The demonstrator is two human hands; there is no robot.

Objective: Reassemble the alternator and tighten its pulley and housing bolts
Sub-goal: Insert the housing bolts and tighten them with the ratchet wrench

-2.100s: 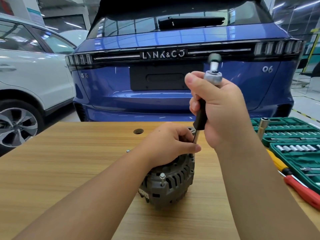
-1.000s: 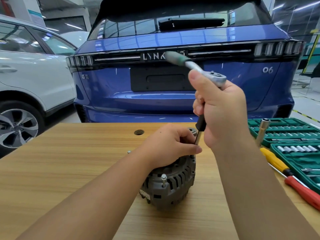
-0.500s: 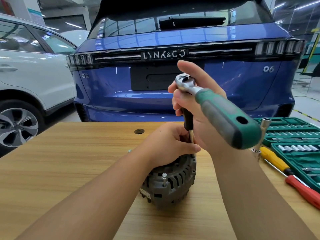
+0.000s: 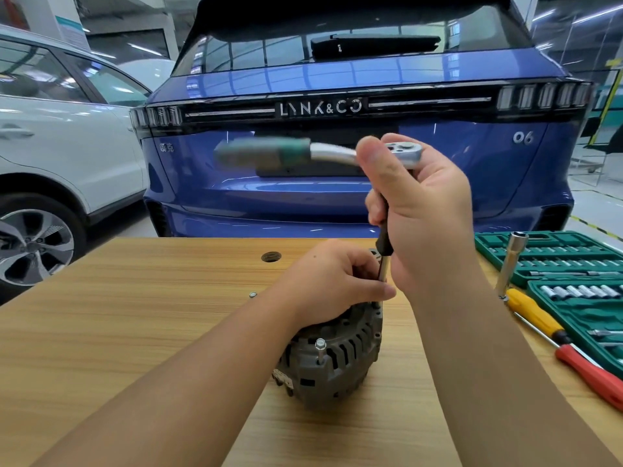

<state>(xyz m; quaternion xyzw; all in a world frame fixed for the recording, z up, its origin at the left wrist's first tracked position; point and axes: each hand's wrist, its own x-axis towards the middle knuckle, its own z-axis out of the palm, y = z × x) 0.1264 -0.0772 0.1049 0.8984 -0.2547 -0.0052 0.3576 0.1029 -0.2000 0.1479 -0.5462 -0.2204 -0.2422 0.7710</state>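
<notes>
A grey alternator (image 4: 332, 362) stands on the wooden table (image 4: 135, 332). My left hand (image 4: 332, 281) sits on top of it, fingers curled round the thin lower shaft of the extension bar (image 4: 384, 256) near a housing bolt. My right hand (image 4: 421, 214) grips the upper part of that bar just under the ratchet wrench head (image 4: 403, 153). The ratchet's green handle (image 4: 266, 153) points left and is blurred. One housing bolt (image 4: 320, 347) sticks up on the near side. The pulley is hidden under my left hand.
A green socket set case (image 4: 556, 261) lies open at the right, with a long socket (image 4: 510, 261) standing by it. A yellow screwdriver (image 4: 536, 315) and a red one (image 4: 590, 372) lie in front. A small loose bolt (image 4: 253, 294) sits left of the alternator. Cars stand behind the table.
The ratchet handle has swung round from pointing toward me at the right to pointing left. My right hand shifted slightly right; my left hand and the alternator stayed put.
</notes>
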